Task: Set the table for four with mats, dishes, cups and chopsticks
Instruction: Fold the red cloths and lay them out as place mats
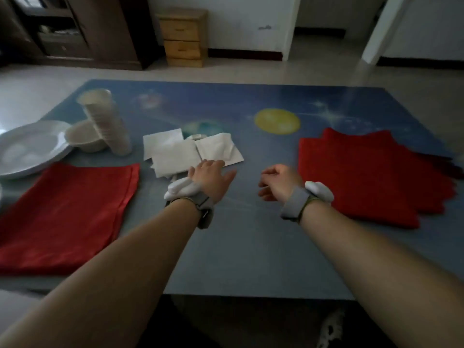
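Now | left hand (209, 175) fingers straight over napkins (175, 153) | right hand (277, 182) loosely curled, holding nothing | single red mat (67, 214) long axis runs near-to-far

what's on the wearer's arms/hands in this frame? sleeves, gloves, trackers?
No gloves or sleeves: both forearms are bare up to the frame edge. Each wrist carries a grey fabric strap with a rounded white plastic pod on it, one behind the left hand and one behind the right hand. No cables or markings visible.

we see white napkins (185, 153) on the blue bench (238, 247); beyond, a wooden drawer unit (182, 37) beside a dark cabinet (75, 31)
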### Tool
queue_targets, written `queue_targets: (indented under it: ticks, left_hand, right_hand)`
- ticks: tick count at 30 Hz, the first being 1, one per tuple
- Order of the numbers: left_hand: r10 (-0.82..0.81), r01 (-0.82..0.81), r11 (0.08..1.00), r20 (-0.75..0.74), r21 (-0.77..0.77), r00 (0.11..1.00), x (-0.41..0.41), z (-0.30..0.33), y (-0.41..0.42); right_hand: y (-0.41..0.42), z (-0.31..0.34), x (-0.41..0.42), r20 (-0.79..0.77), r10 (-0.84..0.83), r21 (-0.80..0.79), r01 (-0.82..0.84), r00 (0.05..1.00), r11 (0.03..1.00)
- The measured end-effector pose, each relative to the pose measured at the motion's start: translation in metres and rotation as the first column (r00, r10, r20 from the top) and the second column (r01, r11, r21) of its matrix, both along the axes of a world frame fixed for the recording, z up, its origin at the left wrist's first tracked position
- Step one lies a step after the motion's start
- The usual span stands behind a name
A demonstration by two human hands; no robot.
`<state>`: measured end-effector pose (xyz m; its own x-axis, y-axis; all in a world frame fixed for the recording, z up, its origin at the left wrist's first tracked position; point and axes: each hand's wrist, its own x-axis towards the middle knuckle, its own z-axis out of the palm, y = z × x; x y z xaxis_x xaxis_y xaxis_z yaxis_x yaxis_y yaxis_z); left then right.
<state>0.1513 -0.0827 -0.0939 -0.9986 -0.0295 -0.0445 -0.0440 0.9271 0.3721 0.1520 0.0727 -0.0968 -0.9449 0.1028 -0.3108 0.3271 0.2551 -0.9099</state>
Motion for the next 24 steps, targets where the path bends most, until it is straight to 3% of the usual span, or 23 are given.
queue_targets:
  ticks: [5, 8, 11, 16, 18, 21, 24]
  left_hand:
    - [-0.199, 0.192, 0.976, 0.069, 0.100, 0.978, -0.023, -0.009, 0.098]
    - [-0.212, 0.195, 0.973, 0.137, 0.124, 0.968, -0.056, -0.021, 0.155]
    - [-0.132, 0.091, 0.969, 0.170, 0.228, 0.977, -0.076, -0.026, 0.179]
    - [0.076, -0.203, 0.896, 0.315, 0.395, 0.946, -0.088, -0.018, 0.201]
    - [0.148, -0.365, 0.814, 0.446, 0.452, 0.883, -0.088, -0.014, 0.201]
    - [0.062, -0.560, 0.659, 0.705, 0.502, 0.706, -0.075, -0.001, 0.198]
    - [-0.012, -0.514, 0.740, 0.773, 0.434, 0.635, -0.059, 0.018, 0.202]
  right_hand:
    - [0.100, -0.010, -0.023, -0.109, -0.145, 0.181, 0.163, 0.983, 0.970]
    - [0.160, -0.027, -0.046, -0.120, -0.224, 0.285, 0.249, 0.967, 0.926]
    - [0.190, -0.036, -0.055, -0.117, -0.258, 0.345, 0.283, 0.959, 0.895]
    - [0.212, -0.045, -0.058, -0.004, -0.333, 0.231, 0.325, 0.943, 0.917]
    - [0.211, -0.041, -0.060, 0.035, -0.345, 0.204, 0.331, 0.938, 0.921]
    - [0.209, -0.033, -0.058, 0.158, -0.364, 0.129, 0.346, 0.918, 0.929]
    - [0.213, -0.017, -0.052, 0.276, -0.350, 0.079, 0.341, 0.895, 0.937]
